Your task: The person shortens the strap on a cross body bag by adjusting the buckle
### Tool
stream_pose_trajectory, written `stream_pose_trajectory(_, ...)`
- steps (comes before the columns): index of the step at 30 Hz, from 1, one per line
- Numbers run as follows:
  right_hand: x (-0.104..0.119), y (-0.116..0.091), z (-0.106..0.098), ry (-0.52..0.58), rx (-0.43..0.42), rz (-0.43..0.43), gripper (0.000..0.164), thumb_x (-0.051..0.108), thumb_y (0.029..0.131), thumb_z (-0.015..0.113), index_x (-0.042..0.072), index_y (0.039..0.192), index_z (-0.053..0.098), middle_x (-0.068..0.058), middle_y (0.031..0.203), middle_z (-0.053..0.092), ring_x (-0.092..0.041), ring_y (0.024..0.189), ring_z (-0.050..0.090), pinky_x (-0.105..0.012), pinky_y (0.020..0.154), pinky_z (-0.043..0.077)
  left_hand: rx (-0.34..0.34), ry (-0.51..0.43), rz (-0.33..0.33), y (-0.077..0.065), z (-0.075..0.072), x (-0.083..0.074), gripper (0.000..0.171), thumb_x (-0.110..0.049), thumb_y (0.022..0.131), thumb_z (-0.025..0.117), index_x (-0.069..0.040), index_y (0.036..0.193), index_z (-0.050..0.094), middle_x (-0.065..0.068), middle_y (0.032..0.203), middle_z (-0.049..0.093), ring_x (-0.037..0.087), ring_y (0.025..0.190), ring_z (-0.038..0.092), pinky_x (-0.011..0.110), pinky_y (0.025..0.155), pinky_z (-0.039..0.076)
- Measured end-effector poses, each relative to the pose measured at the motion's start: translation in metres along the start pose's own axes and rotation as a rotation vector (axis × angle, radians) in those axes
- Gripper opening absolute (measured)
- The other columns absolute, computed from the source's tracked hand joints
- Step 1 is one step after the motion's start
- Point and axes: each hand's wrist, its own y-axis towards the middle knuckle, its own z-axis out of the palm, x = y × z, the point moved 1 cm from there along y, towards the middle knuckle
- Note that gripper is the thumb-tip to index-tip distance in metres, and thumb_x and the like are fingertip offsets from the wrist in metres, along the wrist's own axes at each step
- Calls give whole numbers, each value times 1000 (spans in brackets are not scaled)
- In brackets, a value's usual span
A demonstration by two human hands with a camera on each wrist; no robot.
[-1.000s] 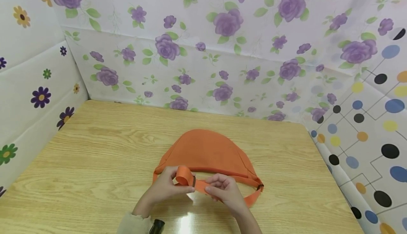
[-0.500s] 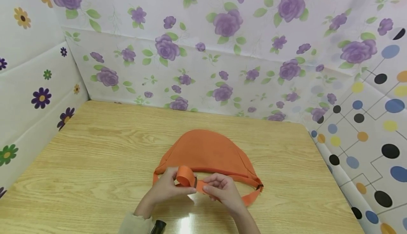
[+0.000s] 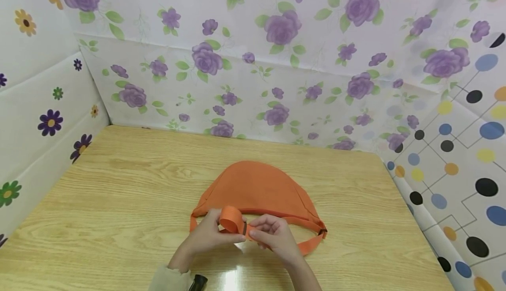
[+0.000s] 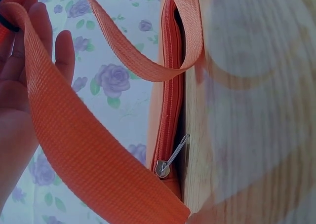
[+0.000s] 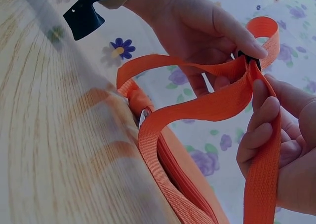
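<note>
An orange waist bag [image 3: 257, 187] lies on the table, its zipped edge toward me. My left hand [image 3: 207, 234] pinches the strap at a dark slider buckle [image 5: 254, 63], thumb on it in the right wrist view. From that buckle an orange strap loop [image 3: 230, 212] curls up over the left fingers. Just right of it, my right hand [image 3: 276, 238] pinches the orange strap [image 5: 264, 179] between thumb and fingers. More strap hangs in slack curves past the bag's zipper, whose metal pull [image 4: 172, 157] shows in the left wrist view.
The wooden table [image 3: 130, 185] is enclosed by a purple-flowered cloth [image 3: 253, 89] behind, a flowered sheet [image 3: 31, 128] at left and a dotted sheet [image 3: 466, 168] at right. A dark band [image 3: 198, 282] is by the left sleeve [image 3: 170, 278].
The buckle and left fingers have shifted slightly right and the right hand slightly left, so less strap shows between them. The bag has stayed in place.
</note>
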Motion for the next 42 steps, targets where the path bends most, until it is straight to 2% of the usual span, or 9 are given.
stream_pose_trajectory(4, 0, 1, 1, -5, 2, -11, 30, 1, 82, 62, -22, 95, 49, 3, 73, 63, -4, 50, 43, -17, 47, 37, 9, -10, -20, 0, 2, 0, 18, 5, 74, 69, 4, 89, 59, 3, 79, 59, 5, 73, 49, 27, 65, 45)
stream_pose_trajectory(12, -2, 1, 2, 3, 9, -22, 33, 2, 82, 62, -24, 95, 46, 6, 72, 63, -2, 50, 43, -17, 47, 37, 28, 10, 7, 2, 4, 2, 17, 5, 74, 69, 5, 88, 60, 9, 79, 61, 5, 74, 49, 27, 67, 45)
stream_pose_trajectory(16, -2, 1, 2, 7, 4, -16, 33, 3, 82, 62, -24, 95, 47, 6, 72, 63, -2, 50, 43, -17, 47, 37, 30, 15, -16, 3, 3, 2, 18, 4, 74, 69, 7, 89, 60, 11, 80, 61, 5, 74, 50, 27, 67, 45)
stream_pose_trajectory(23, -2, 2, 1, 5, 0, -8, 33, 1, 82, 62, -25, 95, 46, 5, 73, 63, -2, 50, 43, -16, 47, 37, 34, 14, -29, 3, 2, 2, 19, 3, 75, 69, 3, 92, 61, 10, 82, 62, 6, 75, 51, 28, 67, 46)
stream_pose_trajectory(32, -1, 1, 0, -39, -7, 25, 30, 3, 82, 63, -20, 97, 50, 5, 74, 64, -3, 51, 44, -17, 48, 38, 31, -15, -42, 0, 1, 16, 20, 5, 74, 69, 0, 91, 59, 4, 78, 59, 5, 71, 48, 26, 63, 46)
stream_pose_trajectory(42, -1, -4, -5, -48, -20, 33, 30, 3, 82, 63, -20, 97, 51, 6, 73, 63, -3, 51, 44, -18, 48, 37, 37, -20, 19, 2, 3, 2, 15, 7, 75, 67, 3, 85, 57, 7, 75, 57, 5, 70, 45, 26, 62, 44)
